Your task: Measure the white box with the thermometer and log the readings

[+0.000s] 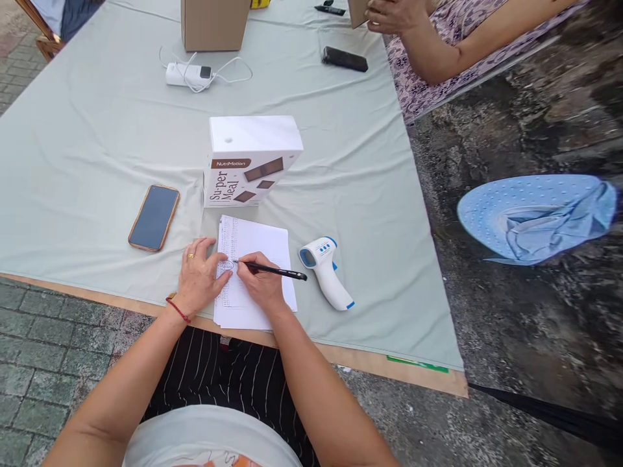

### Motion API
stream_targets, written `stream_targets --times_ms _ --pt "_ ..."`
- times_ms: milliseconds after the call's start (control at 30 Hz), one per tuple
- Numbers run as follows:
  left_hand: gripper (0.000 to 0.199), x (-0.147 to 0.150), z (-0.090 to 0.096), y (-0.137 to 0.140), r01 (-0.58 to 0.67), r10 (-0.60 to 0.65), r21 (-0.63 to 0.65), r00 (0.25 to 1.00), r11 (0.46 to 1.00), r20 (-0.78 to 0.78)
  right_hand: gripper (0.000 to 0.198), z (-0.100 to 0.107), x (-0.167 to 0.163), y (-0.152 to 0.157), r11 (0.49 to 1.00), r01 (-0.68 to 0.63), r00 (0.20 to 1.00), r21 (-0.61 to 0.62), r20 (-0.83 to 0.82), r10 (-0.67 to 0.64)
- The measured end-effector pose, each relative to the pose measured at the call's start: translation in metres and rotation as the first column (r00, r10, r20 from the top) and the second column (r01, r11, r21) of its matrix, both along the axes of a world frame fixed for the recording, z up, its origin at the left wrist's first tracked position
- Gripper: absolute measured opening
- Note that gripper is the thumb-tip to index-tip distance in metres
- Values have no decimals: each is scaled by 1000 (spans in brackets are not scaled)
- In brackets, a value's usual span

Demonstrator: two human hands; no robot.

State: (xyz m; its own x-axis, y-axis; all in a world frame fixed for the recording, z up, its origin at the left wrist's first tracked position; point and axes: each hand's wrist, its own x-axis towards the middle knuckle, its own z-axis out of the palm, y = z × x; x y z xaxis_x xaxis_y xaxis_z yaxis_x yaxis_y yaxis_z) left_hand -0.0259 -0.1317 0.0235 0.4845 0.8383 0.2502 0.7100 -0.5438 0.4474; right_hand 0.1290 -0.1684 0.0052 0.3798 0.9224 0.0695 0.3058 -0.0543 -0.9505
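Note:
A stack of white paper sheets (260,237) lies near the front edge of the table, with dense small writing down its left side. My right hand (264,285) grips a black pen (285,271), its tip at the written column. Spread over the left margin of the sheets, my left hand (198,275) touches the paper with its fingers apart. To the right rests a white and blue infrared thermometer (327,272). Just beyond the paper stands a white "Su-per Meal" box (256,136). A smartphone (154,217) with a dark screen lies to the left.
Farther back are a white device with a cable (187,76), a brown cardboard box (214,24) and a black case (344,59). Another person's hand (394,14) is at the upper right, touching cardboard. A blue hat (487,207) lies right of the table (379,194).

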Motion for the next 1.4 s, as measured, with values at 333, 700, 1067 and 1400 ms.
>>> stream_targets --times_ms 333,700,1067,1400 --pt "20 0 0 1 1 -1 30 1000 1000 13 8 1 -1 1 1000 3 1000 13 -17 -3" --pt "19 0 0 1 13 -13 27 1000 1000 11 8 0 -1 1 1000 20 1000 21 -1 -20" --pt "18 0 1 1 9 -9 22 1000 1000 12 7 1 0 1 1000 7 1000 28 -10 -7" --pt "20 0 1 2 16 -17 33 1000 999 8 7 0 0 1 998 41 999 45 -15 -40"
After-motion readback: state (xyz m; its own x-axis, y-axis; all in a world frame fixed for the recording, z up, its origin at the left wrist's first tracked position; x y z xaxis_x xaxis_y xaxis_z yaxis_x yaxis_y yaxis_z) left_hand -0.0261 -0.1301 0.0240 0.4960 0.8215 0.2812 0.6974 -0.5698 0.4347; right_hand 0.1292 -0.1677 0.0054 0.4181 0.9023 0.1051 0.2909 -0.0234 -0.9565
